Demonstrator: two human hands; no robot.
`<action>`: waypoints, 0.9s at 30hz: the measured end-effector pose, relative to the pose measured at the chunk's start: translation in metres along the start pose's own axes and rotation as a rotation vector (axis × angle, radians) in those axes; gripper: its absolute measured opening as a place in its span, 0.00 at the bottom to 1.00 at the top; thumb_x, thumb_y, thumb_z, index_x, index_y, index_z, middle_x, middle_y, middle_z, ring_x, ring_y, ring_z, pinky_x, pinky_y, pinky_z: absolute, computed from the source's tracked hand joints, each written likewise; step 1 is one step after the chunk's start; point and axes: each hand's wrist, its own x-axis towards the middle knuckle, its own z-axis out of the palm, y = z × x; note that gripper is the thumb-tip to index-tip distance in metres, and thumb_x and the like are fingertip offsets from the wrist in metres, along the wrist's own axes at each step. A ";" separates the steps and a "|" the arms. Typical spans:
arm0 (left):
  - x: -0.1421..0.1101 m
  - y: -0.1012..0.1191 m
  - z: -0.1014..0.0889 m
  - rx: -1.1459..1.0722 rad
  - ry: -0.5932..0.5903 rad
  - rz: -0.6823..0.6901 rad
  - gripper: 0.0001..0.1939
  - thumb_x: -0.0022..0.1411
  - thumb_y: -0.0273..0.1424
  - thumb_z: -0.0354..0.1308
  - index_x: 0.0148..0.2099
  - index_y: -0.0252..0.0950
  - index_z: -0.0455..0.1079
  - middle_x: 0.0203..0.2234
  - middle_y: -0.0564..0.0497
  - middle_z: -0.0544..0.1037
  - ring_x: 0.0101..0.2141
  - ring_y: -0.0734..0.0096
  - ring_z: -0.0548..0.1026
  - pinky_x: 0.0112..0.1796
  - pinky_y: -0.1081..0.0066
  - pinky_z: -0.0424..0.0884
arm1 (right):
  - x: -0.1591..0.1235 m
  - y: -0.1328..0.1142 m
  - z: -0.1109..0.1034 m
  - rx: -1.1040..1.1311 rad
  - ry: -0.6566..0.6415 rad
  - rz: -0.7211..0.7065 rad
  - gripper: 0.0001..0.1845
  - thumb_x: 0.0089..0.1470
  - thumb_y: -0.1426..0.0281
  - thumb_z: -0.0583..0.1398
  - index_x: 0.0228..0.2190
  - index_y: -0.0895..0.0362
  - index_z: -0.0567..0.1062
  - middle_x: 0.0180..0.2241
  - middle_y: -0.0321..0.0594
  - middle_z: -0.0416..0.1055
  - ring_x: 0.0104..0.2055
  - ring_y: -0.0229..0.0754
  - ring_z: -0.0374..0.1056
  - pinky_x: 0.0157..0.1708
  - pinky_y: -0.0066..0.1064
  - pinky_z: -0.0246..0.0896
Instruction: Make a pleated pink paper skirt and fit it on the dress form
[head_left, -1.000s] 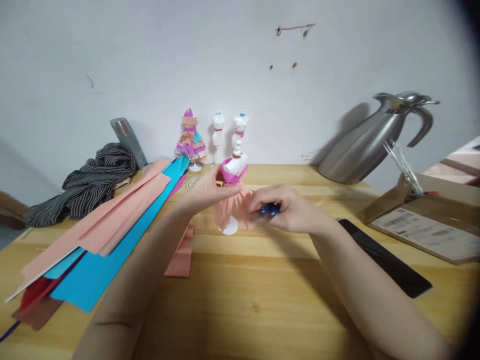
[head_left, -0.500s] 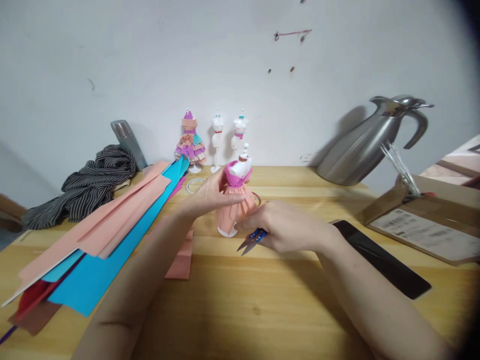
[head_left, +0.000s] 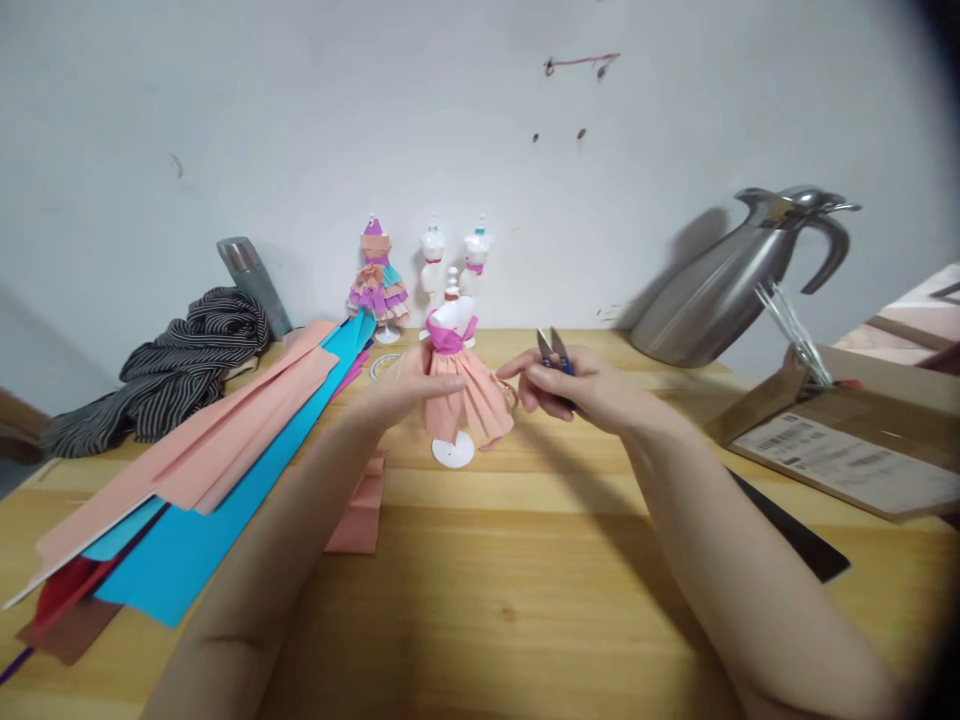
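A small white dress form [head_left: 452,312] stands on a round white base, dressed in a magenta top [head_left: 450,338] and a peach pleated paper skirt [head_left: 469,395]. My left hand [head_left: 412,385] grips it from the left, thumb across the skirt and the other fingers hidden behind. My right hand [head_left: 574,385] is to the right of the skirt, holding small blue-handled scissors [head_left: 555,352] in its palm with the blades pointing up. Its index finger reaches toward the skirt's right edge; I cannot tell whether it touches. A tape roll [head_left: 511,396] lies partly hidden behind the skirt.
Colored paper sheets [head_left: 202,420] spread across the left, near a striped cloth [head_left: 180,350] and a flask [head_left: 255,285]. A second dressed form [head_left: 377,280] and two bare ones stand by the wall. A steel jug [head_left: 720,290], cardboard box [head_left: 847,430] and black phone [head_left: 791,525] are at right.
My right hand has moved up and right from the skirt's hem, and the scissors now point upward instead of down-left. The dress form has shifted left and stands more upright.
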 end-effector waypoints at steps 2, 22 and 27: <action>0.002 -0.003 -0.005 -0.055 0.044 -0.004 0.36 0.49 0.33 0.71 0.59 0.35 0.65 0.50 0.42 0.76 0.57 0.48 0.68 0.57 0.54 0.61 | 0.011 0.019 0.000 -0.349 0.131 0.340 0.21 0.66 0.64 0.49 0.54 0.58 0.68 0.33 0.41 0.75 0.22 0.34 0.64 0.24 0.27 0.60; 0.003 -0.001 -0.012 -0.099 0.150 -0.026 0.22 0.50 0.32 0.70 0.47 0.34 0.71 0.45 0.45 0.78 0.48 0.56 0.75 0.49 0.61 0.68 | 0.012 0.024 -0.004 -0.893 0.198 0.527 0.15 0.59 0.64 0.56 0.41 0.61 0.76 0.46 0.55 0.73 0.49 0.56 0.70 0.42 0.41 0.64; 0.003 0.007 -0.005 -0.188 0.205 0.001 0.18 0.51 0.33 0.70 0.42 0.31 0.72 0.37 0.45 0.79 0.40 0.61 0.77 0.45 0.63 0.70 | -0.012 -0.035 0.020 -0.747 0.286 -0.150 0.17 0.51 0.60 0.64 0.39 0.57 0.69 0.39 0.44 0.72 0.37 0.46 0.68 0.36 0.35 0.61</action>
